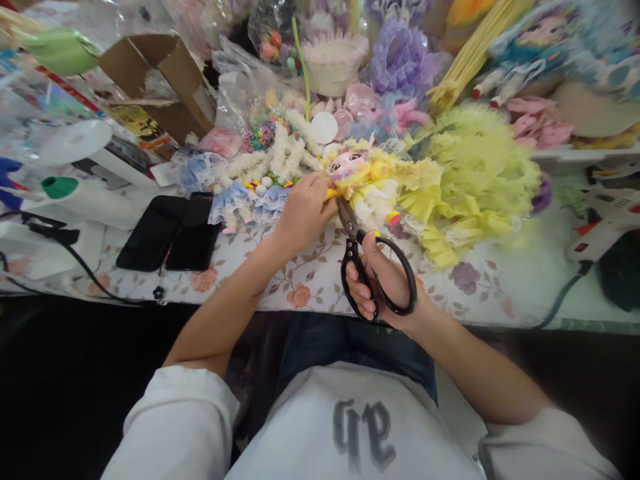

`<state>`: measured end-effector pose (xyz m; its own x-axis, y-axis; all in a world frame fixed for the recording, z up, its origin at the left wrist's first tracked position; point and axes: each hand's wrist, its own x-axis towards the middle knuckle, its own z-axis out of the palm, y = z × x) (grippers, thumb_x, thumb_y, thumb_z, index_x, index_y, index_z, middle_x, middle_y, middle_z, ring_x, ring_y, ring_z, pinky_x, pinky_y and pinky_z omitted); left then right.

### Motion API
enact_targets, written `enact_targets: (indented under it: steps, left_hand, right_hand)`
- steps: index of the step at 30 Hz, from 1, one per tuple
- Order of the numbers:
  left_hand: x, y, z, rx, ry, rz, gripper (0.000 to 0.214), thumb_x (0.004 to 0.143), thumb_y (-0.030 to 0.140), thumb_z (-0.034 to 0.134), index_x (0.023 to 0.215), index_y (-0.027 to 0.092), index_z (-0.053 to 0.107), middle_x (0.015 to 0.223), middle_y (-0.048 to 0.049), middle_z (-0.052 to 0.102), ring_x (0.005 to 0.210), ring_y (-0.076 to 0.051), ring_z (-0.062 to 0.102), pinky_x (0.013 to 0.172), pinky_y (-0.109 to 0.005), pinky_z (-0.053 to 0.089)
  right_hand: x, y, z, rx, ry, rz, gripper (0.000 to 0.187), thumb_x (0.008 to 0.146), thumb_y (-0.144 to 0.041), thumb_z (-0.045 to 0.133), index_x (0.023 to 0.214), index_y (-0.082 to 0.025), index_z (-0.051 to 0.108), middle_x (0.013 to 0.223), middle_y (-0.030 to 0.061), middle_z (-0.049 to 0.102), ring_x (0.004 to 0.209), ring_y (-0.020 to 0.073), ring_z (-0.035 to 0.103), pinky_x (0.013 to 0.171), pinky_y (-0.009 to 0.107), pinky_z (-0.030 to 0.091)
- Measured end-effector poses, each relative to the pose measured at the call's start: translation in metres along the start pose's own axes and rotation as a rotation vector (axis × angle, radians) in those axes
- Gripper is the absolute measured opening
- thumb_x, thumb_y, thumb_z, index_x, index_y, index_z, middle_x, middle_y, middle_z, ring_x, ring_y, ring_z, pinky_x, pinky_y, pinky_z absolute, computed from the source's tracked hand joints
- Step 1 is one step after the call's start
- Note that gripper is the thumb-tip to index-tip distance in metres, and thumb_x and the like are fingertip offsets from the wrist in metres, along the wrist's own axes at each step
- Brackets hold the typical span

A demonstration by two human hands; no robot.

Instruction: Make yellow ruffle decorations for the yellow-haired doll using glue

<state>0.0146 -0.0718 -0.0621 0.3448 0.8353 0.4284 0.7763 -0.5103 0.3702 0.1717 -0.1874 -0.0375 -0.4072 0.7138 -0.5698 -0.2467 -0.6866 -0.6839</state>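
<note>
The left hand (305, 210) pinches the yellow doll (373, 180); the right hand (383, 280) grips black scissors (373, 267), which should snip just beside that pinch.

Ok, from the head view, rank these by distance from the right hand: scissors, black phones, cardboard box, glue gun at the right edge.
1. Scissors: held in the right hand, its fingers through the loops.
2. Black phones: left, flat on the table.
3. Glue gun: far right edge.
4. Cardboard box: back left.
Phones and glue gun are too close to call.
</note>
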Motion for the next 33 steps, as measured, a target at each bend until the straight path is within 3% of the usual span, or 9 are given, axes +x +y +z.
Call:
enact_targets:
  steps: [10,18,27,33]
  left_hand:
    - [-0.001,0.001,-0.003,-0.033,0.001,-0.016,0.014,0.087,0.016,0.054,0.097,0.018,0.063,0.106,-0.0099,0.070,0.103,-0.025,0.063,0.094,-0.038,0.049]
    - [-0.007,0.000,-0.002,0.013,0.039,0.050,0.015,0.091,0.018,0.051,0.100,0.018,0.063,0.107,-0.0108,0.068,0.105,-0.026,0.061,0.098,-0.042,0.048]
    - [-0.013,-0.005,0.001,0.056,0.105,0.195,0.018,0.096,0.019,0.045,0.103,0.018,0.061,0.107,-0.0120,0.068,0.105,-0.025,0.060,0.098,-0.042,0.047]
    - [-0.013,-0.009,-0.001,0.035,0.099,0.253,0.019,0.098,0.024,0.045,0.105,0.017,0.062,0.106,-0.0124,0.067,0.105,-0.026,0.060,0.099,-0.045,0.047]
  right_hand:
    - [0.001,-0.016,-0.005,-0.078,-0.013,0.071,0.073,0.074,-0.092,0.045,0.062,-0.020,0.047,0.040,-0.0074,0.038,0.029,0.0057,0.032,0.026,0.019,0.033]
    - [0.006,-0.006,-0.010,-0.310,0.087,-0.064,0.070,0.077,-0.086,0.052,0.057,-0.019,0.048,0.040,-0.0040,0.043,0.027,0.0069,0.039,0.024,0.018,0.034]
    - [0.006,-0.007,-0.019,-0.324,0.038,-0.088,0.075,0.065,-0.094,0.052,0.055,-0.021,0.042,0.039,-0.0065,0.037,0.025,0.0052,0.032,0.021,0.019,0.030]
    - [0.014,-0.002,-0.033,-0.374,-0.057,-0.180,0.070,0.074,-0.088,0.051,0.056,-0.022,0.042,0.038,-0.0066,0.037,0.024,0.0068,0.032,0.021,0.020,0.027]
